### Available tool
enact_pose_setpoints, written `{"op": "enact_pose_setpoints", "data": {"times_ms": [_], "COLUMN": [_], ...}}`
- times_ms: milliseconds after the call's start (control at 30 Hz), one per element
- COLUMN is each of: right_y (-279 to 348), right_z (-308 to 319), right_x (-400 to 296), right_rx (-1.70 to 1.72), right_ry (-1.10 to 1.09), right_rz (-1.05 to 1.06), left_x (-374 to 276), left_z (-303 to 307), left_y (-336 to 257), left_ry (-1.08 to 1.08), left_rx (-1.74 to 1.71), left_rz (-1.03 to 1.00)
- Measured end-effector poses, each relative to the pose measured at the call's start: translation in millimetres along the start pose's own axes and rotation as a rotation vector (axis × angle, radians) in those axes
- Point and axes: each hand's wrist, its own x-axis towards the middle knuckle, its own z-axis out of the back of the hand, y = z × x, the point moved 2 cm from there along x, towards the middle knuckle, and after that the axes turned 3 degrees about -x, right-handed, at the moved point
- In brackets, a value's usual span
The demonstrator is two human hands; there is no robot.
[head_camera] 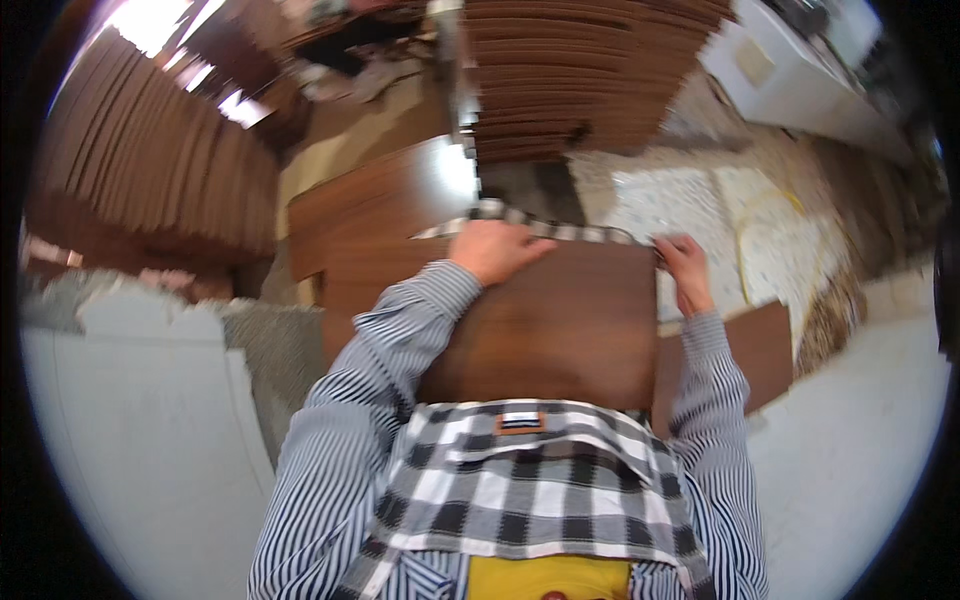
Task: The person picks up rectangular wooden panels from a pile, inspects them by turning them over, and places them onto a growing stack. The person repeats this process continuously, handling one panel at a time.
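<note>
A brown wood-grain board (555,330) lies flat before me, close against my black-and-white checked apron (525,480). My left hand (495,251) rests on its far edge, left of the middle, with the thumb pointing right. At the far right corner, my right hand (681,262) has its fingers bent together on or beside the edge; whether they pinch the board or something thin is too blurred to tell. Part of the checked cloth shows past the far edge. Another glossy wood-grain board (367,202) lies beyond, to the left, partly under or against the first.
Stacks of brown boards stand at the far left (150,150) and straight ahead (562,75). A smaller brown panel (761,352) lies right. Speckled white sheets (675,217) lie on the floor, with a white container (795,82) beyond. Pale surfaces flank me.
</note>
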Motion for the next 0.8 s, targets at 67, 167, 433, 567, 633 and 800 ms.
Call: {"op": "enact_pose_setpoints", "data": {"times_ms": [67,167,433,567,633,800], "right_y": [-18,-44,42,53,51,48], "right_z": [24,76,-17,-96,-112,-154], "right_x": [-23,-52,-55,-18,8,32], "right_rx": [-0.076,-0.275,-0.191,-0.418,-0.573,-0.822], "right_ry": [-0.080,-0.280,0.186,0.452,0.471,0.786], "right_rz": [0.011,-0.018,0.232,0.282,0.388,0.518], "left_x": [0,-6,-137,-228,-264,-279], "left_z": [-4,-14,-34,-40,-47,-71], "left_y": [1,-8,-38,8,25,30], "left_ry": [-0.137,-0.505,0.098,0.128,0.114,-0.013], "left_rx": [-0.046,0.058,-0.983,-1.308,-1.473,-1.781], "left_rz": [-0.084,-0.332,-0.366,0.140,0.432,0.848]}}
